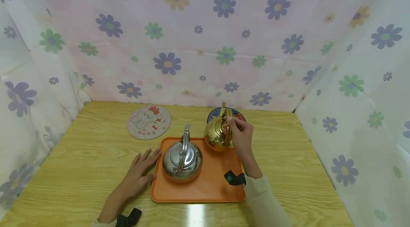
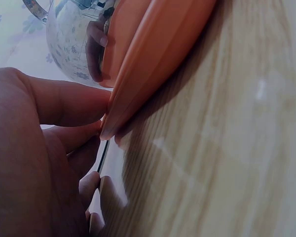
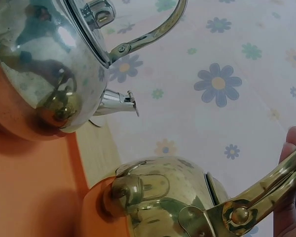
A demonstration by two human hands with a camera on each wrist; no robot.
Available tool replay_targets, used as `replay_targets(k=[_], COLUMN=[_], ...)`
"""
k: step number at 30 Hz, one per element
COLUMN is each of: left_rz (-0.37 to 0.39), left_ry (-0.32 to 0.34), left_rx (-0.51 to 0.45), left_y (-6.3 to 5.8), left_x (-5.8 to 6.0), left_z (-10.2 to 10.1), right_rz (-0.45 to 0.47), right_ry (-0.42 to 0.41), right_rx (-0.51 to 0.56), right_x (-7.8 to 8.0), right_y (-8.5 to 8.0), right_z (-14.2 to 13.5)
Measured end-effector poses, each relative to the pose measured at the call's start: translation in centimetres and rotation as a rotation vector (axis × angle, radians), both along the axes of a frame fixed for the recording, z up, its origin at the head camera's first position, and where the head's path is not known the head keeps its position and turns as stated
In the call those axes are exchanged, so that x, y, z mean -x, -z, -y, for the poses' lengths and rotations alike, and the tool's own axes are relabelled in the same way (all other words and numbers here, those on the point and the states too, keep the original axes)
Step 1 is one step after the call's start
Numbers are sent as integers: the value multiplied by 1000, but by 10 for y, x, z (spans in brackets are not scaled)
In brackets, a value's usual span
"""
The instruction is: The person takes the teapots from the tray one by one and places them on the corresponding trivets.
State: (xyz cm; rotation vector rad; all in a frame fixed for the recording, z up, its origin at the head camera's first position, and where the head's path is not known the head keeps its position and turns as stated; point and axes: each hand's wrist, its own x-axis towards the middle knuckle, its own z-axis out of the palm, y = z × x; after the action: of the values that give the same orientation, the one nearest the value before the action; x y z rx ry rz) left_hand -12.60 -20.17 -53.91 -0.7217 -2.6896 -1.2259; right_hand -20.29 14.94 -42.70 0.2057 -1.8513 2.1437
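Note:
My right hand (image 1: 241,136) grips the arched handle of a shiny gold kettle (image 1: 213,138) at the tray's far right corner. The kettle's spout points away from me, overlapping a blue-rimmed plate in the head view. In the right wrist view, fingers (image 3: 295,136) are behind the handle of this kettle (image 3: 158,197). A silver kettle (image 1: 171,164) stands on the left part of the orange tray (image 1: 221,188), spout also facing away. With fingers spread, my left hand (image 1: 137,175) lies along the tray's left edge. Its fingertips touch the tray rim (image 2: 138,84) in the left wrist view.
Behind the gold kettle, the blue-rimmed plate (image 1: 210,116) holds small red things, partly hidden. A round mat (image 1: 148,123) with a bunny picture lies at the back left of the wooden table (image 1: 275,156). Flowered curtains (image 1: 198,42) enclose the back and sides.

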Motion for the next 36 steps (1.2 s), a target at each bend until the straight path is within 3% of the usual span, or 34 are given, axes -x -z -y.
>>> replay_targets(k=[36], left_rz=[-11], left_ry=[-3], left_rx=[1], left_y=[2], left_x=[0], left_z=[1], right_rz=[-31], right_ry=[10], right_rx=[-1], right_x=[18], right_y=[-4], right_z=[5])
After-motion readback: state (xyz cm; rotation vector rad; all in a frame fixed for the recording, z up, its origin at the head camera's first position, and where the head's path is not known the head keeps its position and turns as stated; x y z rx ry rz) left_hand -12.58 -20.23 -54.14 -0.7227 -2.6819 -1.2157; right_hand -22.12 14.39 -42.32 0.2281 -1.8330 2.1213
